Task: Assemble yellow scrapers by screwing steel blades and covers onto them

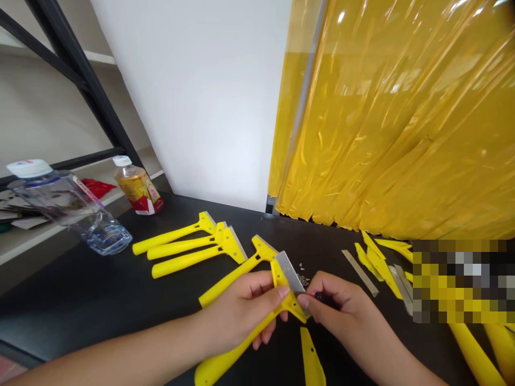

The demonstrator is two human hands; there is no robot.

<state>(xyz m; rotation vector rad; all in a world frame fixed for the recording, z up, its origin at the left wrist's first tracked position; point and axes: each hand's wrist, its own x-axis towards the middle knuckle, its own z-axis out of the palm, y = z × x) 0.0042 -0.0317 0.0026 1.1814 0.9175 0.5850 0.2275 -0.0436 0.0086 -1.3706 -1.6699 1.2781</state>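
"Where's the scraper?"

"The yellow scraper is above the black table, at the lower middle of the view. The left hand grips it near the head, thumb on the yellow face."

"And the right hand?"

"Pinched around a small dark object, its fingertips against the lower end of the metal blade. I can't tell what the object is."

"How would you handle that well?"

"I'd keep the left thumb firm but back from the cutting edge, hold the blade flat and square on the head, and press only lightly at the corner so it doesn't skew."

"Which way does it point?"

"Head up and to the right, away from the person; handle end down and to the left, towards them. The long axis is that slanting line, and the blade lies across it, from upper left to lower right."

"What's around it?"

"A loose yellow piece just below the head, small metal bits beyond the blade, another scraper just to the left. Farther out, three more scrapers to the left and a loose blade to the right."
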